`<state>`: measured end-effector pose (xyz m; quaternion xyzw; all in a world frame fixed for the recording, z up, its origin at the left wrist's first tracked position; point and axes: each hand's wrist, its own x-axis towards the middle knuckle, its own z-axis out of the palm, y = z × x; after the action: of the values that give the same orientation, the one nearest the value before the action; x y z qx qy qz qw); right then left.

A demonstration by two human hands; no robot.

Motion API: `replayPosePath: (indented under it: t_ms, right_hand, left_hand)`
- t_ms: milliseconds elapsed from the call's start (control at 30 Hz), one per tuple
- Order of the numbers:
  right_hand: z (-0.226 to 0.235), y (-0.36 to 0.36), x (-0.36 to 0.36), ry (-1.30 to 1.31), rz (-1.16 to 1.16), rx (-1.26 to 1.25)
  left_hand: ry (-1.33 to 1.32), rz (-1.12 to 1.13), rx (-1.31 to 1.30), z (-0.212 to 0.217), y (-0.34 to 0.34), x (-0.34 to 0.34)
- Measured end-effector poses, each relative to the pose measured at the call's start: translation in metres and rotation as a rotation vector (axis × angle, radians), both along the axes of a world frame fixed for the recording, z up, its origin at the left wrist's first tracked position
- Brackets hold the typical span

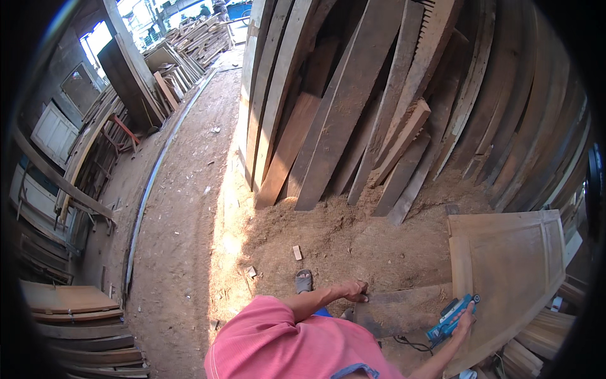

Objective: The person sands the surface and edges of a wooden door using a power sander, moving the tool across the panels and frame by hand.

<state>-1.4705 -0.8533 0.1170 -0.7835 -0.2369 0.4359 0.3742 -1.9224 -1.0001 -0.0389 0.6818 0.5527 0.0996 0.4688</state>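
Note:
My right hand [466, 318] is wrapped round a teal power planer [444, 322] with a dark cord trailing from its rear. The planer is at the left edge of a wooden door panel [505, 278], where it meets a dusty brown board [404, 307]. Whether its sole touches the wood is hard to tell. My left hand [355, 290] hangs by the left end of that board. Its fingers are curled in, and nothing shows in them. A pink sleeve covers my left upper arm.
Tall planks [353, 107] lean in a row along the far side and right. Sawdust [328, 230] covers the ground, with a small wood block [297, 252] by my sandalled foot [304, 280]. Stacked boards [82, 316] lie at left; more timber [536, 341] sits at lower right.

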Motion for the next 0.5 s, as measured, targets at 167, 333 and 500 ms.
replayPosePath:
  t_ms: [167, 333, 500]
  right_hand:
    - [-0.002, 0.011, 0.005, -0.073, -0.049, 0.021]
    - [-0.003, 0.012, -0.017, -0.005, -0.149, 0.024]
    - [0.009, 0.017, -0.046, 0.054, -0.247, 0.024]
  left_hand:
    - [-0.118, -0.006, -0.019, -0.01, -0.001, -0.028]
    - [0.119, 0.035, -0.184, -0.085, -0.05, -0.148]
    - [0.374, 0.463, -0.422, -0.12, -0.121, -0.321]
